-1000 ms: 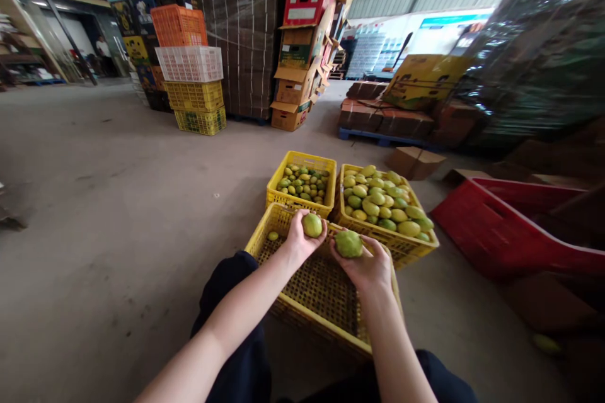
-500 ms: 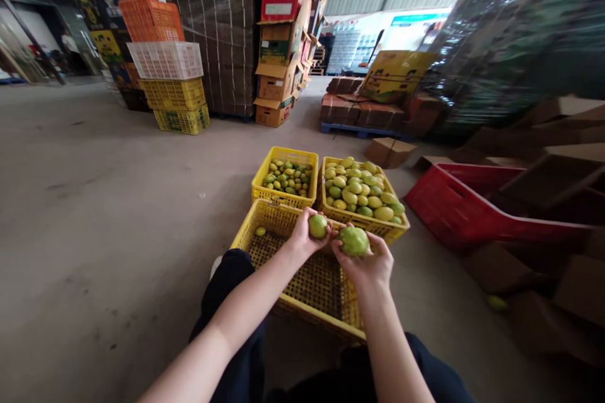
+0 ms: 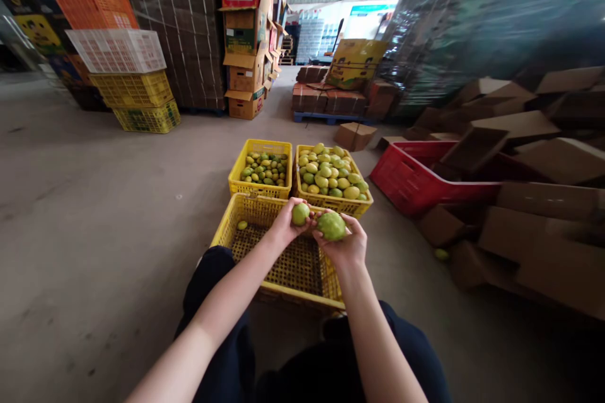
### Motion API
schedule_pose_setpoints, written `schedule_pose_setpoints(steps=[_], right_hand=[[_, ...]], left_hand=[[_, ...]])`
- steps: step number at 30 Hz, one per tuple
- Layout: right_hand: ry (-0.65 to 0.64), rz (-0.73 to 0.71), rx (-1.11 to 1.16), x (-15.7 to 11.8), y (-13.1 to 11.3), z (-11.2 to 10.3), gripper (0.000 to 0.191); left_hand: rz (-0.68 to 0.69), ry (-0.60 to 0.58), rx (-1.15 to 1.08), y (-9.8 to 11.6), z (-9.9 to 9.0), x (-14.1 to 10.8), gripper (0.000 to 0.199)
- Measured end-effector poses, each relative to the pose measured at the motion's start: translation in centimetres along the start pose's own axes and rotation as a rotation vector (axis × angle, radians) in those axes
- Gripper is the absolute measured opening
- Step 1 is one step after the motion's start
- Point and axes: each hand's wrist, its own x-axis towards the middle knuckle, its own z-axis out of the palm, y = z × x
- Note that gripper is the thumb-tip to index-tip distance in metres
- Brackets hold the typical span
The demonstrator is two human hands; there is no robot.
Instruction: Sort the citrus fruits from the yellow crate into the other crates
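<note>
My left hand (image 3: 285,225) is closed around a smooth, round green lemon (image 3: 300,214). Beside it, my right hand (image 3: 348,245) grips a larger, bumpy green lemon (image 3: 331,226). Both hands are held close together above a yellow plastic crate (image 3: 283,281) with a slatted floor. One small yellow-green lemon (image 3: 242,225) lies at that crate's far left. Behind stand two more yellow crates: the left crate (image 3: 261,190) holds small dark green and yellow lemons, and the right crate (image 3: 333,203) is heaped with larger, paler ones.
A red crate (image 3: 401,186) with cardboard in it stands to the right, beside a pile of cardboard boxes (image 3: 543,245). A loose lemon (image 3: 441,254) lies on the floor there. Stacked crates (image 3: 137,89) and box towers (image 3: 246,75) stand further back, near a loaded blue pallet (image 3: 331,118).
The view has turned to the right, so everything appears shifted left. My hands still hold the same two lemons in nearly the same pose over the crate.
</note>
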Motion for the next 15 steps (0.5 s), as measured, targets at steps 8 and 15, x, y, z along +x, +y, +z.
schedule_pose_setpoints(steps=[8, 15], right_hand=[[0.005, -0.037, -0.124, -0.4, 0.2, 0.7, 0.02], [-0.004, -0.055, -0.241, -0.3, 1.0, 1.3, 0.017]], left_hand=[[0.071, 0.013, 0.165, 0.4, -0.1, -0.6, 0.006], [0.181, 0.025, 0.297, 1.0, -0.8, -1.3, 0.008]])
